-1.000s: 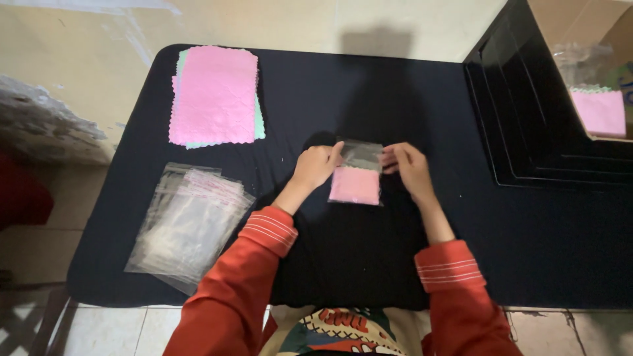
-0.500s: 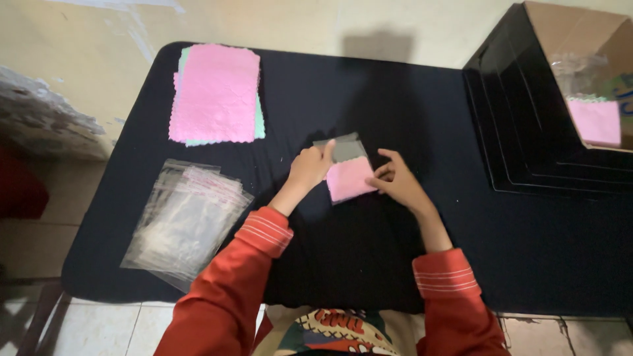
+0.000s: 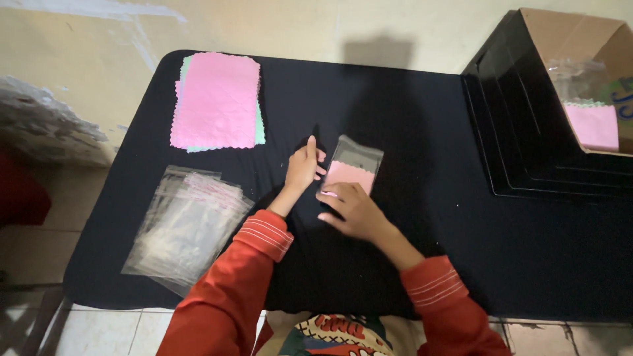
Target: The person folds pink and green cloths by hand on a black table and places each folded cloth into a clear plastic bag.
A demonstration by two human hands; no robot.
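A small clear plastic bag (image 3: 353,166) with a folded pink cloth inside lies on the black table (image 3: 422,132), its open flap pointing away from me. My right hand (image 3: 349,211) rests flat on the bag's near end, pressing it down. My left hand (image 3: 303,165) is just left of the bag, fingers stretched and apart, touching its left edge. Both arms wear red sleeves with white stripes at the cuffs.
A stack of pink cloths over a green one (image 3: 217,102) lies at the far left. A pile of empty clear bags (image 3: 184,224) sits near left. Black trays (image 3: 527,132) and a cardboard box (image 3: 580,79) holding packed pink cloths stand at the right.
The bagged cloth was held between both hands above the table; now it lies flat, the right hand pressing its near end and the left hand released beside it.
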